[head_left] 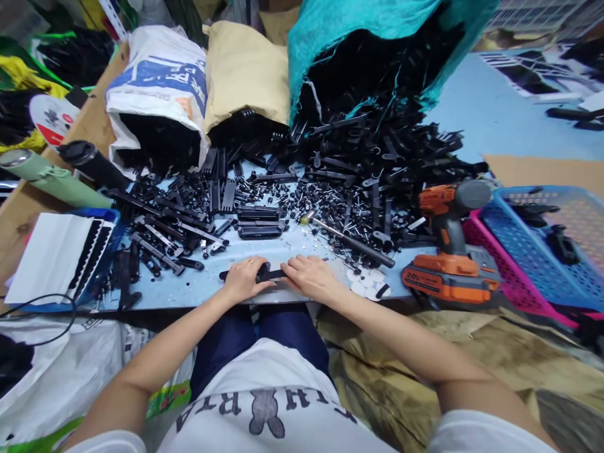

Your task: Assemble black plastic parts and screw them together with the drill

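Note:
At the front edge of the blue table, a long black plastic part [271,275] lies crosswise under both hands. My left hand [246,280] is closed around its left portion, with a dark rounded piece showing by the fingers. My right hand [309,277] grips its right end, fingertips pressed on top. Just beyond the hands sits a small stack of black assembled parts [260,223]. A hammer [352,239] with a dark handle lies to the right of that stack. White round discs [368,282] are spread beside my right hand.
An orange cordless drill [448,251] stands at right, next to a blue basket [542,245] over a pink one. Screws [316,195] and black parts [377,170] are heaped beyond, below a teal sack [349,25]. At left are a green bottle [51,179] and a blue bin [106,217].

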`<control>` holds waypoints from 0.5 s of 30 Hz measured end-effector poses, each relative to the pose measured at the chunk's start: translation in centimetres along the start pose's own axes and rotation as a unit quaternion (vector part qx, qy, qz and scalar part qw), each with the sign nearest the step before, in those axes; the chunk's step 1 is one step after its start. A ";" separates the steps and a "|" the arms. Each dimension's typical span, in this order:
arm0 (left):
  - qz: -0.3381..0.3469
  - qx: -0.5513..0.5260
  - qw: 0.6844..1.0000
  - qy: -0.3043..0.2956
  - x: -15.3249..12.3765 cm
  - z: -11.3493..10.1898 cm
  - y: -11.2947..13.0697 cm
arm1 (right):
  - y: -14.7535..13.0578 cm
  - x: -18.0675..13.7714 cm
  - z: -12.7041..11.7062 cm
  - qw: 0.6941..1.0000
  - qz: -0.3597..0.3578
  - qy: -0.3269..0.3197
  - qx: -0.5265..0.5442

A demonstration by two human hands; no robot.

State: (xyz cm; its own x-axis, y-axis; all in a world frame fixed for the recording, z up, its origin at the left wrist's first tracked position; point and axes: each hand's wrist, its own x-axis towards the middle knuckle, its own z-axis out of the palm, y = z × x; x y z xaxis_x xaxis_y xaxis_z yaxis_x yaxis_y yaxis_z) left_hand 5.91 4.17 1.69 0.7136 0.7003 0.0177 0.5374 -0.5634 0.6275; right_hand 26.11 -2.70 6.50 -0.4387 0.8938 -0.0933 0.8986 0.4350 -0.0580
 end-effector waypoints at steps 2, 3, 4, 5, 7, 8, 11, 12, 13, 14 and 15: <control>0.007 -0.011 1.000 0.002 -0.2 0.1 -0.2 | 0.0 0.2 -0.6 1.000 -0.018 -0.004 0.003; 0.007 -0.016 1.000 -0.001 -0.4 0.1 -0.3 | 0.1 0.2 -0.6 1.000 -0.024 -0.003 0.004; 0.003 -0.021 1.000 -0.005 -0.5 0.2 -0.2 | 0.3 0.3 -0.5 1.000 -0.025 -0.001 0.006; -0.003 -0.025 1.000 -0.010 -0.5 0.3 -0.2 | 0.6 0.2 -0.1 1.000 -0.023 0.002 0.010; 0.000 -0.041 0.999 -0.021 0.0 0.3 0.0 | 1.4 0.0 1.1 0.999 -0.015 0.011 0.028; 0.013 -0.056 0.998 -0.019 0.7 0.2 0.2 | 1.9 -0.2 2.0 0.999 -0.010 0.019 0.042; 0.024 -0.117 0.992 0.034 5.5 -1.0 0.6 | 3.0 -1.3 4.3 0.996 0.018 0.052 0.076; 0.003 -0.132 0.989 0.061 7.9 -1.6 0.6 | 3.3 -1.6 4.8 0.995 0.027 0.062 0.080; -0.050 -0.130 0.987 0.086 10.4 -2.3 0.6 | 3.5 -2.0 5.1 0.994 0.032 0.071 0.082; -0.104 -0.107 0.985 0.089 13.1 -3.0 0.5 | 3.7 -2.2 5.2 0.993 0.035 0.079 0.084; -0.127 -0.099 0.983 0.092 15.6 -3.5 0.3 | 4.1 -2.2 5.0 0.991 0.038 0.091 0.088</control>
State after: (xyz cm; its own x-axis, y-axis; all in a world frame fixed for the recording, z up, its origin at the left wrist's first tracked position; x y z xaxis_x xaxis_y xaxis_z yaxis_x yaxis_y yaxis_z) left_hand 15.62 16.43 4.90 0.4648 0.8849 -0.0304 0.5761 -0.2762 0.7693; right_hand 30.65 -3.42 1.49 -0.3464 0.9351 0.0752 0.9059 0.3542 -0.2320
